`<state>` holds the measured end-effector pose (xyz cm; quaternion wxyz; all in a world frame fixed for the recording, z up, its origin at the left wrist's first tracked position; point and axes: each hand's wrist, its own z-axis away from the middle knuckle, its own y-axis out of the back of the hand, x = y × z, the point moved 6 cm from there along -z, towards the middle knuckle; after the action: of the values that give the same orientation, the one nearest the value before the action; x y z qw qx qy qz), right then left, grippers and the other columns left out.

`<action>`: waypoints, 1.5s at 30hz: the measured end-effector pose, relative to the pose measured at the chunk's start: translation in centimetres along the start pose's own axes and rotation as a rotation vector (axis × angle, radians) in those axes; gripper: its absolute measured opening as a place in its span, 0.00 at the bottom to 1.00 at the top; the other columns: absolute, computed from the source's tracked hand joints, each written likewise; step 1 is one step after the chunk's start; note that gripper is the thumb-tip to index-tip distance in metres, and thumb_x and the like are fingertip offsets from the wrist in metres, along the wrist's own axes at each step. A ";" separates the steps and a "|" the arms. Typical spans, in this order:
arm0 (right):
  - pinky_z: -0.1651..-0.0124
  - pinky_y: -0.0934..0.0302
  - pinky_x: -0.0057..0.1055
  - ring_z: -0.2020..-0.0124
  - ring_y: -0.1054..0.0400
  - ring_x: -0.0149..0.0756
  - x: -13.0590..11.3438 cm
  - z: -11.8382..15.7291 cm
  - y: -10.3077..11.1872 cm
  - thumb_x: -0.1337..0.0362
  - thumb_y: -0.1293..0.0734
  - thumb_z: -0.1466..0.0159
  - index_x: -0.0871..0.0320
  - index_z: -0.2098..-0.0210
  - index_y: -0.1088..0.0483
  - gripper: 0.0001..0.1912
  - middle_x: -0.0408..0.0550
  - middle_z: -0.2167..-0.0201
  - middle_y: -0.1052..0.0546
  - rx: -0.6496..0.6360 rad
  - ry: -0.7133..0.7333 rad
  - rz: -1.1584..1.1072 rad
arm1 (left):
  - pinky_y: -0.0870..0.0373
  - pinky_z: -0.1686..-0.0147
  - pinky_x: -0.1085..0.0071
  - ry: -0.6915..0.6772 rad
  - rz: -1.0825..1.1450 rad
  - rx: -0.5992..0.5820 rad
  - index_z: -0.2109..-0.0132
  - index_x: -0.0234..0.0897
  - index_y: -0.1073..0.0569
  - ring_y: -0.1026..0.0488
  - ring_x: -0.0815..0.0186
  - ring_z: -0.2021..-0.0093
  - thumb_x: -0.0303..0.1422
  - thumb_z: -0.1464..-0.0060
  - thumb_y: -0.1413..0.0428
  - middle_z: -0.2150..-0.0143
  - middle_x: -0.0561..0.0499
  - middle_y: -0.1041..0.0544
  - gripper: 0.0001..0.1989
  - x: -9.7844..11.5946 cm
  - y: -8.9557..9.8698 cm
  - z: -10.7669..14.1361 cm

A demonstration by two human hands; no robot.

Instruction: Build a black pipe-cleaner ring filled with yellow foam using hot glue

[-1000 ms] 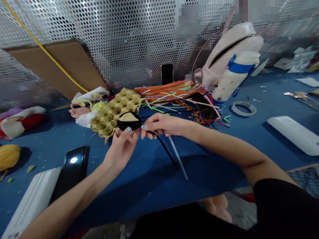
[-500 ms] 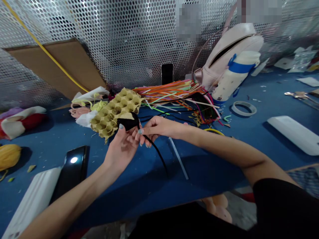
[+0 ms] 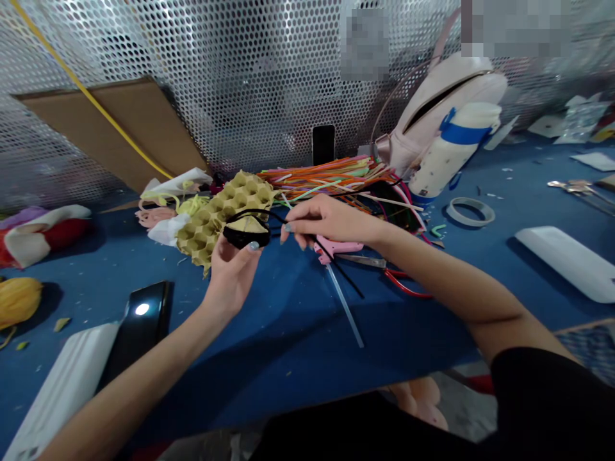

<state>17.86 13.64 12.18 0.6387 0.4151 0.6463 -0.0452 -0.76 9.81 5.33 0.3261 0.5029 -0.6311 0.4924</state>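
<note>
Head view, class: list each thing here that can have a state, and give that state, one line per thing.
left hand, cupped under black-rimmed yellow piece
right hand, pinching black wire
pale pink backpack, zip open
white bottle with blue band, lying tilted
black phone, standing upright
pink-handled scissors, lying flat

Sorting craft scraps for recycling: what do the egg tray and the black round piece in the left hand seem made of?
The egg tray looks like moulded paper pulp: matte, tan, slightly fibrous cells. The black round piece has a dull, soft-looking surface, perhaps foam or felt; the look leaves it open.
</note>
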 end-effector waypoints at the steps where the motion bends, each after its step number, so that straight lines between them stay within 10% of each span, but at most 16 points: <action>1: 0.67 0.40 0.25 0.72 0.29 0.29 -0.1 0.2 0.9 0.62 0.36 0.27 0.63 0.58 0.19 0.14 0.43 0.74 0.21 0.026 0.003 0.114 | 0.27 0.37 0.60 -0.021 -0.022 0.014 0.51 0.47 0.24 0.22 0.62 0.43 0.40 0.52 0.26 0.47 0.50 0.19 0.23 -0.2 0.2 -0.1; 11: 0.46 0.41 0.46 0.48 0.37 0.51 -0.4 1.4 5.4 0.70 0.35 0.32 0.57 0.58 0.17 0.13 0.55 0.55 0.29 0.425 0.039 0.923 | 0.25 0.42 0.65 -0.478 -0.408 -0.113 0.47 0.43 0.24 0.24 0.61 0.44 0.34 0.54 0.25 0.47 0.47 0.24 0.28 0.9 0.4 0.0; 22: 0.56 0.44 0.32 0.61 0.30 0.36 0.4 0.7 3.2 0.69 0.31 0.34 0.59 0.61 0.20 0.06 0.46 0.61 0.20 0.075 0.034 0.709 | 0.25 0.41 0.63 -0.456 -0.442 -0.134 0.45 0.42 0.26 0.24 0.62 0.43 0.31 0.52 0.27 0.46 0.47 0.24 0.27 0.0 0.7 -0.2; 29: 0.47 0.39 0.36 0.51 0.29 0.42 2.0 0.5 2.8 0.70 0.32 0.33 0.58 0.50 0.25 0.13 0.51 0.48 0.23 -0.018 0.072 0.760 | 0.23 0.41 0.60 -0.243 -0.436 -0.094 0.45 0.41 0.26 0.22 0.59 0.44 0.35 0.53 0.27 0.46 0.45 0.22 0.29 -2.7 1.2 0.3; 38: 0.60 0.42 0.35 0.56 0.27 0.47 1.6 3.7 3.7 0.66 0.29 0.35 0.62 0.50 0.28 0.15 0.57 0.50 0.22 -0.058 -0.253 1.081 | 0.20 0.44 0.57 0.014 -0.380 0.017 0.48 0.41 0.27 0.18 0.59 0.50 0.35 0.55 0.26 0.52 0.48 0.19 0.28 -6.0 2.6 0.2; 45: 0.62 0.43 0.34 0.51 0.27 0.48 7.9 6.2 1.4 0.69 0.33 0.36 0.61 0.49 0.26 0.15 0.58 0.49 0.21 -0.258 -0.314 1.169 | 0.20 0.44 0.58 -0.002 -0.376 -0.005 0.47 0.41 0.26 0.19 0.59 0.50 0.35 0.56 0.26 0.52 0.49 0.20 0.29 -5.9 2.3 0.4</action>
<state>24.91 14.68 4.95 0.6902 0.6085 0.2106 0.3302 -1.30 11.33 -0.77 0.4129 0.6116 -0.5276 0.4208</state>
